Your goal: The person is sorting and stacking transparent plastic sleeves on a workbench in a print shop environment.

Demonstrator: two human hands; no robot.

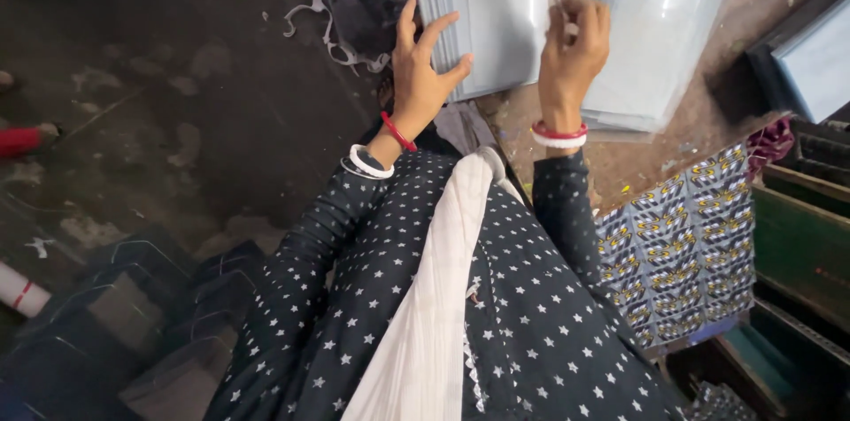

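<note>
Left hand: the left hand (pixel 423 67) lies with fingers spread wide and flat on the near left edge of a stack of clear plastic sheets (pixel 496 14), grasping nothing, only pressing on it.
Right hand: the right hand (pixel 574 49) is curled narrow, its fingertips (pixel 567 14) pinching the edge of a sheet at the right side of that stack.
Stack: it sits on the brown work surface (pixel 708 111), directly ahead of the person, under and between both hands.
Second pile: another pile of clear sheets (pixel 660 31) lies just beside the right hand, on its right, slightly curved upward.
Wrists: red and white bangles (pixel 558 135) ring the right wrist; a like pair sits on the left.
Clothing: a dark star-dotted sleeve (pixel 328 244) and a white scarf (pixel 434 297) fill the lower view.
Right of the person: a patterned cloth (pixel 682 244) hangs near the surface's edge.
Floor: dark concrete floor (pixel 159 102) with white scraps (pixel 328 27) near the left hand.
</note>
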